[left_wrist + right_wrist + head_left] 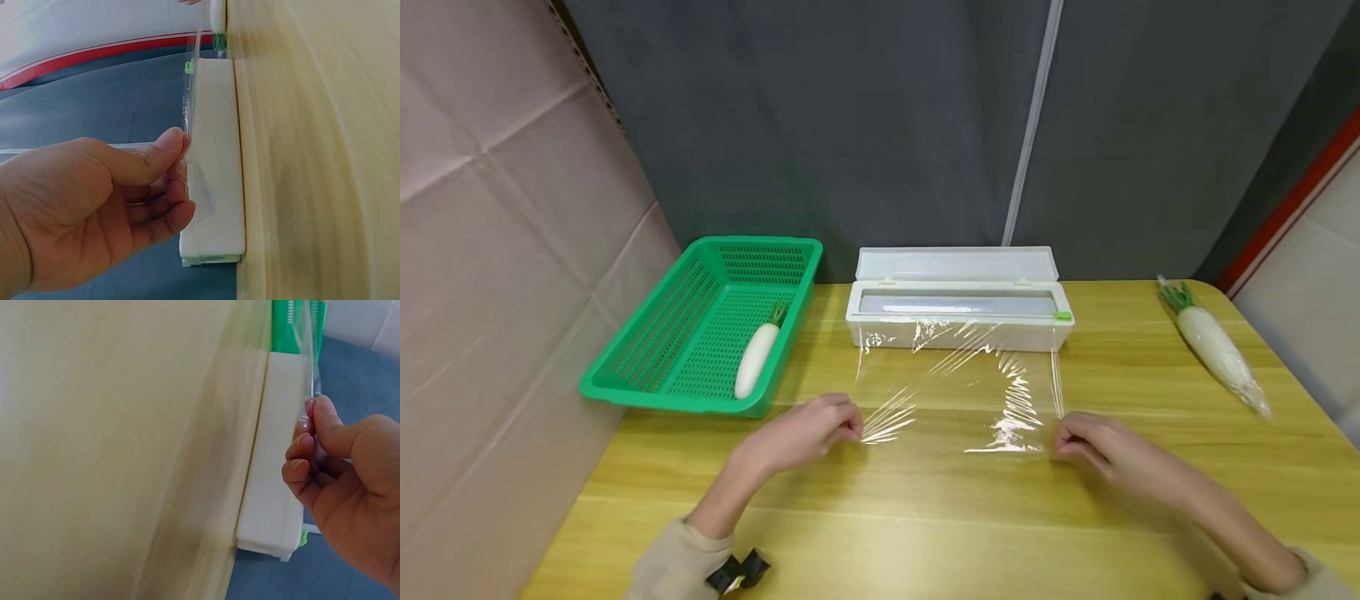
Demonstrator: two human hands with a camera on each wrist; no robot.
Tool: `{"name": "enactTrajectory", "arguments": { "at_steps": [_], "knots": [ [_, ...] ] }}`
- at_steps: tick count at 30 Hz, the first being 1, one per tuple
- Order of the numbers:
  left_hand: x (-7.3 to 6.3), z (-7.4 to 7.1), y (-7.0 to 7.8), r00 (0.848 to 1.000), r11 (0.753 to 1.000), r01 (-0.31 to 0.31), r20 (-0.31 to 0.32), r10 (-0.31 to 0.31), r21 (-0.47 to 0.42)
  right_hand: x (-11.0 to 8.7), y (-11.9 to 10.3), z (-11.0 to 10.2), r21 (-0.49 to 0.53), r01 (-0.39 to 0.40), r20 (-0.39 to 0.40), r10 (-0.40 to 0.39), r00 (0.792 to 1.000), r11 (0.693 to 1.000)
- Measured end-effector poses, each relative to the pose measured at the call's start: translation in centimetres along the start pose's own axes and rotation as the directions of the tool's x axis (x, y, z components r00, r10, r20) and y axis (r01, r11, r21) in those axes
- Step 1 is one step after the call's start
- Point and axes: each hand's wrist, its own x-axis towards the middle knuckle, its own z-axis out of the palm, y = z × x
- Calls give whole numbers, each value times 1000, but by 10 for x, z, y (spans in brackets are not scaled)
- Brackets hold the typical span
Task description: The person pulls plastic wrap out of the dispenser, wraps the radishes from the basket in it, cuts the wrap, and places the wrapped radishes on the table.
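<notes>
The left hand (pixel 808 429) and the right hand (pixel 1112 454) each pinch a near corner of glossy, transparent cling film (pixel 955 408) between thumb and bent fingers, the sheet creased in bright ridges and stretched over the wood-grained table (pixel 925 533). It runs from a smooth white oblong dispenser (pixel 222 150) whose lid (pixel 957 264) stands raised. A perforated green plastic basket (pixel 700 405) at left holds a bare, tapered radish (pixel 756 358), and a film-wrapped radish (pixel 1216 343), shiny and wrinkled, lies at far right

one of the left-and-right hands (pixel 100 203) pinching clear film (pixel 187 111), white box (pixel 219 156) behind, wooden tabletop (pixel 312 162)
</notes>
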Motion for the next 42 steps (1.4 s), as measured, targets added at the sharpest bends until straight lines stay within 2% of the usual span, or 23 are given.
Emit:
{"name": "enactTrajectory", "arguments": {
  "at_steps": [3,11,15,21,29,35,37,42],
  "knots": [
    [3,5,-2,1000,1000,1,24,-1,-25,-2,6,0,-11,3,31,-3,1000,1000],
    [17,20,-6,996,1000,0,85,-1,11,0,18,1,3,-8,131,8,991,1000],
    [24,22,-6,993,1000,16,116,-17,5,1,21,1,14,-61,181,58,982,998],
    [32,26,-9,985,998,57,163,-54,-12,2,19,0,24,-170,245,159,956,985],
    [31,26,-11,977,993,99,194,-86,-60,4,16,1,48,-258,255,238,937,965],
    [27,27,-12,976,990,116,193,-99,-79,3,18,4,61,-213,165,200,966,975],
    [26,28,-13,977,989,119,188,-101,-88,4,18,5,55,-210,153,200,968,976],
    [25,28,-12,978,986,120,183,-98,-114,8,15,5,47,-258,209,243,947,965]
  ]
}}
